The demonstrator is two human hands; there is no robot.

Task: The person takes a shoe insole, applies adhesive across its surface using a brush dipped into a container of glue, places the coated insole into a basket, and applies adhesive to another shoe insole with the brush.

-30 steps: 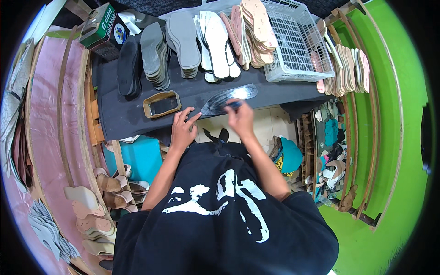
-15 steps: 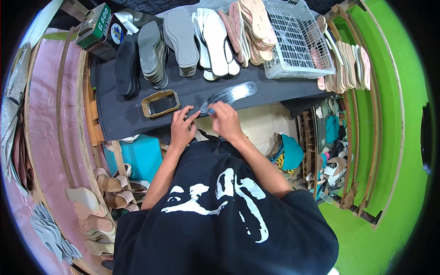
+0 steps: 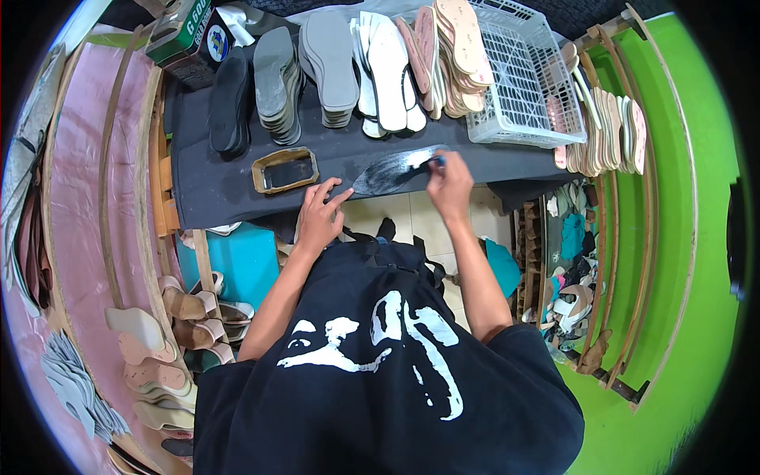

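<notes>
A dark shoe sole [image 3: 396, 169] lies on the dark surface [image 3: 206, 186]. The left hand [image 3: 319, 219] presses its fingertips beside the sole's near end, while the right hand [image 3: 449, 180] holds a small blue-tipped tool [image 3: 438, 161] on its far end. A brown tray [image 3: 286, 169] sits just left; stacked soles [image 3: 328, 67] and a white basket [image 3: 526, 79] stand behind.

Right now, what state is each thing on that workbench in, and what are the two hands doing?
Dark sole: flat on the bench, shiny and wet-looking.
Left hand: fingertips pinning the sole's near end.
Right hand: holding a small blue-tipped tool on the sole.
Shallow tray: uncovered, dark inside.
White basket: upright, mostly empty.
Sole stacks: piled in a row.
</notes>
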